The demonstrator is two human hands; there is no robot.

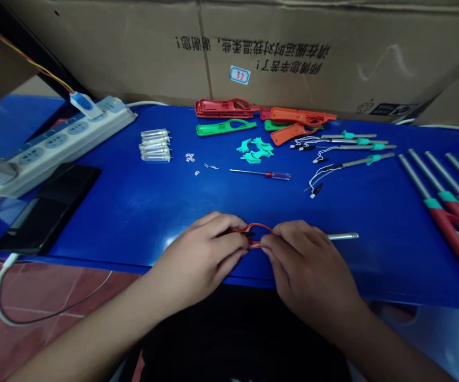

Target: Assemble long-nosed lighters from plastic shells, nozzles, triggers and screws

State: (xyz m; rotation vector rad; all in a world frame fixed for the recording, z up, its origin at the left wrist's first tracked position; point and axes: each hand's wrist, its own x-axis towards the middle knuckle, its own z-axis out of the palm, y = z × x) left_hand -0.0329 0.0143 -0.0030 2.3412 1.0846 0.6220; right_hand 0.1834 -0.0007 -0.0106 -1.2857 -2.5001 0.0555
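Both hands hold one red lighter body near the front edge of the blue table. My left hand is closed around its left end, with the fingers covering most of it. Around the right part wraps my right hand, also closed. A silver metal tube sticks out to the right from beneath that hand. Between the hands a red loop and a small black part show. Beyond them lies a screwdriver with a clear and red handle.
Red shells, a green shell, orange shells, teal parts, wired tubes and clear cylinders lie farther back. Left are a phone and power strip; right, several red lighters. A cardboard box stands behind.
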